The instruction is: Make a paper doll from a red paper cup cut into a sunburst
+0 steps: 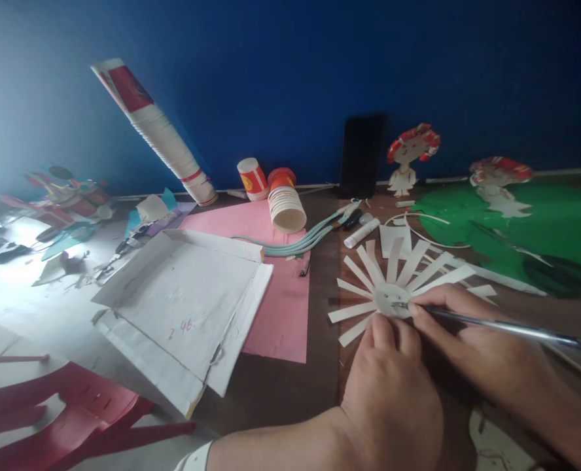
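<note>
A flattened paper cup (385,296) lies on the brown table, its side cut into strips that fan out around a round base with small drawn eyes. My right hand (477,343) grips a pen (511,325), its tip at the drawn face. Bent fingers of my left hand (391,379) press on the near edge of the cut cup, holding it against the table. Just behind it are a small white paper piece (396,242) and a white glue stick (362,233).
Two paper figures with red curled hair (413,157) lean near the blue wall. Scissors (560,271) rest by a green sheet (472,216). Stacked paper cups (173,147), pink paper (281,320), a white box lid (187,307) and a cable (295,245) lie leftward; a red chair (89,418) stands nearby.
</note>
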The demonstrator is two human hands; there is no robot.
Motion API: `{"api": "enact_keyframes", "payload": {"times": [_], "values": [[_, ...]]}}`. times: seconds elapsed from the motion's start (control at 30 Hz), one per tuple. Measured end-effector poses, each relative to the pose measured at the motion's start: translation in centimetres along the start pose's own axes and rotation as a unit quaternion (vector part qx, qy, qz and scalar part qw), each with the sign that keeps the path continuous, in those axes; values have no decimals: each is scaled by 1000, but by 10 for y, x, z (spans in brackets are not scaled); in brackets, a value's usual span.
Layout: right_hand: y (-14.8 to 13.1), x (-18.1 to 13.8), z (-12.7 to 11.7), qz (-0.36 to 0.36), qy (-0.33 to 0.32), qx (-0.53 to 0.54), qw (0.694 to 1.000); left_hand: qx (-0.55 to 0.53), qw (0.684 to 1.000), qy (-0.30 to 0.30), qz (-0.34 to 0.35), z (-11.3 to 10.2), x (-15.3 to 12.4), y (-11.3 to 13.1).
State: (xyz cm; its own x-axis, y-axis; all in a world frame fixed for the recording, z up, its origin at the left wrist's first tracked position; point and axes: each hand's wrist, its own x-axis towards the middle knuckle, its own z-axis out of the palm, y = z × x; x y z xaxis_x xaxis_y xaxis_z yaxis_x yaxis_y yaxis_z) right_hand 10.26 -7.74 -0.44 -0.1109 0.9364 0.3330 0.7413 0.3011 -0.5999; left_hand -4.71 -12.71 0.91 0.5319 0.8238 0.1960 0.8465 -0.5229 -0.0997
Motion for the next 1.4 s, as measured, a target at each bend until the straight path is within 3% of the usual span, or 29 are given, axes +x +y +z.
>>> {"api": "enact_keyframes", "payload": {"times": [0.63, 0.8, 1.4], "values": [[3, -1, 2, 5, 0, -9, 1000, 5, 999, -29, 24, -2, -1, -1], [2, -1, 1, 13, -15, -7, 1000, 4, 1000, -17, -13, -2, -1, 1], [4, 0, 3, 9, -12, -11, 1000, 0, 1000, -15, -7, -1, -1, 1]]}}
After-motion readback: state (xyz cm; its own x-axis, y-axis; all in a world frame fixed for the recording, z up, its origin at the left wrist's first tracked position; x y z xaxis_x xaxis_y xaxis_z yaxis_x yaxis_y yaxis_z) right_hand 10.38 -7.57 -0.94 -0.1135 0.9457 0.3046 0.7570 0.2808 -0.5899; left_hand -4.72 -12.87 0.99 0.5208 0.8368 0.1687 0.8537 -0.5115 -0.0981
